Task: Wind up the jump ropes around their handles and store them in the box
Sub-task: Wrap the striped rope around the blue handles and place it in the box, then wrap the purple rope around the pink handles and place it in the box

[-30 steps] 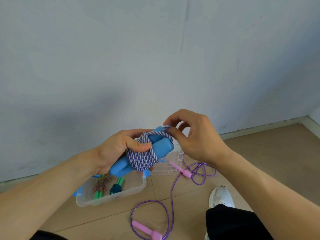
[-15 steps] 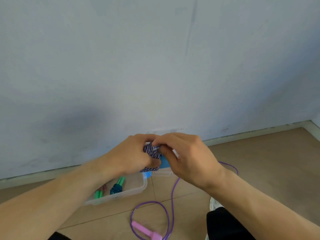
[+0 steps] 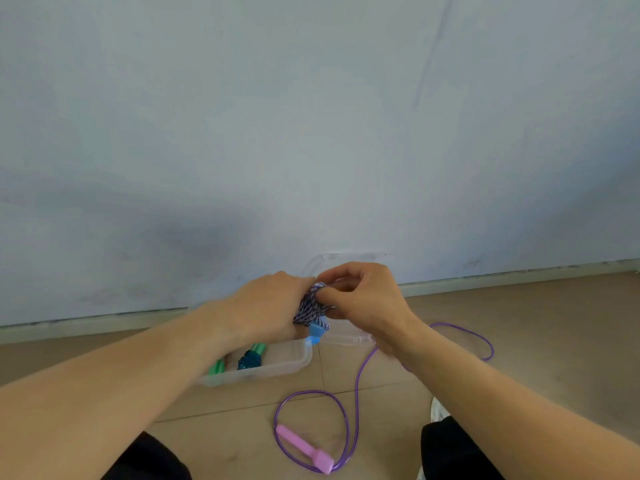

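Observation:
My left hand [image 3: 266,306] grips a bundle of blue jump-rope handles wound with blue-and-white braided rope [image 3: 311,308], held above the clear plastic box [image 3: 277,367]. My right hand [image 3: 363,299] pinches the rope at the top of the bundle. Most of the handles are hidden behind my fingers; only a blue end [image 3: 318,331] shows below. A wound green-handled rope [image 3: 249,358] lies inside the box. A purple rope [image 3: 353,403] with a pink handle [image 3: 304,448] lies loose on the floor in front.
The box's clear lid [image 3: 346,336] lies on the floor by the wall, behind my hands. A grey wall rises straight ahead with a skirting strip. My dark-trousered knees and a white shoe [image 3: 438,410] are at the bottom of the view.
Both hands have moved down and away with the blue bundle, toward the box. My right hand closed in on the bundle, so the handles are now mostly covered.

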The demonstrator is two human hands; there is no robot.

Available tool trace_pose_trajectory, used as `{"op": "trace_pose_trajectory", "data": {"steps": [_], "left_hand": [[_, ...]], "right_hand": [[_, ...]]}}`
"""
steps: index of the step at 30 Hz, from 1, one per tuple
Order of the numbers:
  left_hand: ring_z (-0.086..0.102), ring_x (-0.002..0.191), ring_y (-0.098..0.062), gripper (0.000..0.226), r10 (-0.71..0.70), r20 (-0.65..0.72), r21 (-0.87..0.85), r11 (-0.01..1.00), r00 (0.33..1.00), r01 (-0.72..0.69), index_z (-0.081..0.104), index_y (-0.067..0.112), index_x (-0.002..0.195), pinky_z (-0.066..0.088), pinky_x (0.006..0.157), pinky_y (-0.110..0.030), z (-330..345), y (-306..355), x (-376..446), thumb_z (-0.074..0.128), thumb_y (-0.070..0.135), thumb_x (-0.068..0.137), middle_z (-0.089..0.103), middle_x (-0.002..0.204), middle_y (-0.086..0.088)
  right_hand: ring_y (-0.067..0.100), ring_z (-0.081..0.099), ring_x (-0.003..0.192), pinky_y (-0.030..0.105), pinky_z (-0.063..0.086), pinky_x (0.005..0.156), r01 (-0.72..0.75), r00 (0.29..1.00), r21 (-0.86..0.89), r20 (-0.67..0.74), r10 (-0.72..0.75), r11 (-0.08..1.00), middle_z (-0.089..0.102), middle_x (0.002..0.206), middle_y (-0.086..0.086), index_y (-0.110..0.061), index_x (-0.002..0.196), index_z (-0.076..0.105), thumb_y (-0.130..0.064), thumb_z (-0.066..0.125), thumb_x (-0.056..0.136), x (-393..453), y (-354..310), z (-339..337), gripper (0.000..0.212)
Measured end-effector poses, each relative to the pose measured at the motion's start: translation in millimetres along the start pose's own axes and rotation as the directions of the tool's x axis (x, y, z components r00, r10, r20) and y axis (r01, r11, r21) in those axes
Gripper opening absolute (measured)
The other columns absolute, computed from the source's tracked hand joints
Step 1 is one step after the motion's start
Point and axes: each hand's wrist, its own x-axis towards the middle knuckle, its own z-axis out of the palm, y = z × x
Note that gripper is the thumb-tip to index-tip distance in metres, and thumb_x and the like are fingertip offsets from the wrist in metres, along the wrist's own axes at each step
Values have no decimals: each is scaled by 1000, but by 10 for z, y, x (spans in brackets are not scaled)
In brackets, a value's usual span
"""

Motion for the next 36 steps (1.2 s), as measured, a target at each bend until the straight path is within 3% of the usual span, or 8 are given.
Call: {"op": "trace_pose_trajectory", "data": {"steps": [3,10,12,14,18,26,30,36], "left_hand": [[65,79,-9,41,-29,159,-212,975,987,63,60,36,98,54,70,-29,-21,-277,-57,83,40,64,69,87,12],[65,79,1,19,-80,131,-513,848,988,137,66,36,88,49,73,-21,54,-513,-70,58,53,91,71,83,14],[64,79,-1,22,-183,60,-594,783,981,182,65,32,91,46,70,-19,104,-537,-60,50,47,98,69,84,13],[65,90,-13,31,-368,-11,-717,651,930,249,66,20,100,49,78,-24,166,-615,-21,44,42,102,70,97,1],[62,100,-29,45,-619,19,-813,448,785,372,67,5,102,45,90,-38,393,-880,-25,33,36,104,68,107,-15],[55,98,-32,35,-801,44,-716,392,597,578,57,1,111,41,81,-35,1208,-1454,183,40,28,98,61,111,-16],[58,89,-29,20,-712,113,-382,613,693,692,54,18,78,50,78,-38,1736,-1612,-10,46,31,91,64,96,-12],[51,112,-30,27,-638,186,-296,688,747,662,62,11,110,43,91,-38,2089,-1664,-21,47,27,94,58,119,-11]], "right_hand": [[19,74,81,33,61,75,-38,985,45,171,30,998,75,86,11,-9,91,73,-5,85,69,65,35,72,26],[8,51,57,13,41,51,187,982,-239,38,-183,953,59,62,-1,-26,67,73,-37,82,75,384,46,427,15],[10,60,71,21,49,64,55,997,-85,65,-49,995,66,75,-2,-21,85,75,-45,68,87,513,52,512,25],[22,67,96,37,57,81,-234,930,143,323,178,962,71,102,2,-17,113,67,-50,55,95,654,92,582,40],[37,66,106,53,56,86,-381,780,158,585,224,911,65,124,18,-10,128,57,-37,59,96,902,318,840,42],[38,71,90,54,60,72,-449,853,17,304,424,893,68,111,22,2,112,61,-31,73,86,1417,1119,1333,44],[36,65,95,48,60,70,-543,840,-34,-12,543,839,62,117,18,5,120,54,-37,68,89,1726,1659,1449,54],[37,59,114,41,48,95,-599,801,-150,-112,588,787,61,127,21,3,126,55,-26,51,99,1724,1959,1895,39]]}}
